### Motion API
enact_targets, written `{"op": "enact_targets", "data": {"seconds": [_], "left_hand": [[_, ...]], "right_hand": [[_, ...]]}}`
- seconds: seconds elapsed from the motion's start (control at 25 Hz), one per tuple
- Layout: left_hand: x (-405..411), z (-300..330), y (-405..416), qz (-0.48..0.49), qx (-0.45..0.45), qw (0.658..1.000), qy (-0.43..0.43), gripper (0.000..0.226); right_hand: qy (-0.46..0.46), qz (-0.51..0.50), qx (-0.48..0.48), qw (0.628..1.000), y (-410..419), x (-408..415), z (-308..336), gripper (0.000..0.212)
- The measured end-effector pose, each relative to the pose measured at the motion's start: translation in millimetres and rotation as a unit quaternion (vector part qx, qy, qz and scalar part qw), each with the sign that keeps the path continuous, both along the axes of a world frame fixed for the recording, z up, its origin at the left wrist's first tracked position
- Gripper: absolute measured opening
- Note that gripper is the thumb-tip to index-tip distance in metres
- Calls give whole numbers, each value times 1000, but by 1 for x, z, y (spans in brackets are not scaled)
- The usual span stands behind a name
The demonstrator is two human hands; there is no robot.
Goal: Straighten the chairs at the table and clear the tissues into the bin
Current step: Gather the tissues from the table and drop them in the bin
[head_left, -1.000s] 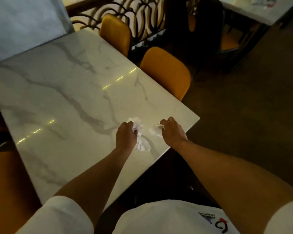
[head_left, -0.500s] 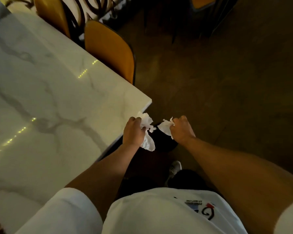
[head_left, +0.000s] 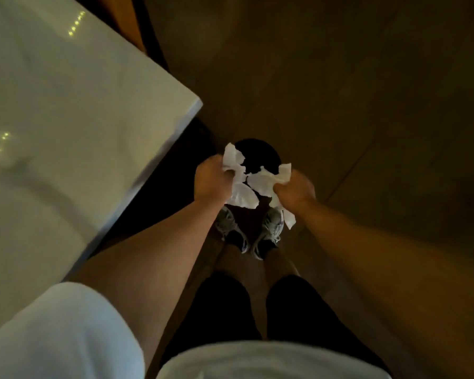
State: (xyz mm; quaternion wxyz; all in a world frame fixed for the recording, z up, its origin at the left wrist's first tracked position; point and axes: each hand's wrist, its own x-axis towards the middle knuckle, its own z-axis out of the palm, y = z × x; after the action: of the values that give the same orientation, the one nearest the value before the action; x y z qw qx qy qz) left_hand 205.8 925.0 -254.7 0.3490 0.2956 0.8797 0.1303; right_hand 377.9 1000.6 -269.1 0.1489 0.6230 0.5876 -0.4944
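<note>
We hold crumpled white paper tissues (head_left: pixel 240 184) clenched in the fingers of our left hand (head_left: pixel 212 179) and right hand (head_left: pixel 294 191), above the round black bin (head_left: pixel 257 154) beside the white marble counter (head_left: pixel 66 119); next, seemingly, we release.

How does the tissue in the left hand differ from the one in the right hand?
The left tissue sticks up above the left hand and hangs below it; the right tissue spreads sideways from the right hand. Both are white, crumpled and held over the dark bin.
</note>
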Motion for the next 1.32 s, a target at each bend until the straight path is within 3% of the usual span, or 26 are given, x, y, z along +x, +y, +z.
{"op": "enact_targets", "data": {"seconds": [0.08,0.2,0.52,0.72,0.84,1.04,1.16,1.32], "left_hand": [[-4,-45,13,12,-34,999,-24,20],[-7,-114,23,14,-72,996,-55,25],[-13,-260,57,42,-76,988,-131,29],[-5,-323,50,52,-94,974,-200,37],[1,-344,36,75,-82,964,-244,27],[-3,-346,27,50,-84,955,-282,30],[-9,-340,28,46,-104,958,-263,51],[-10,-314,24,-7,-137,965,-224,54]], "right_hand": [[-8,-27,1,1000,7,3,-41,47],[-7,-61,-12,998,13,-1,-109,41],[9,-116,-48,992,26,-31,-261,33],[14,-118,-62,991,33,-43,-320,50],[19,-95,-65,993,30,-45,-342,63],[21,-43,-66,997,32,-47,-360,50],[10,-16,-72,997,35,-46,-346,48],[10,44,-21,999,31,-38,-312,54]]}}
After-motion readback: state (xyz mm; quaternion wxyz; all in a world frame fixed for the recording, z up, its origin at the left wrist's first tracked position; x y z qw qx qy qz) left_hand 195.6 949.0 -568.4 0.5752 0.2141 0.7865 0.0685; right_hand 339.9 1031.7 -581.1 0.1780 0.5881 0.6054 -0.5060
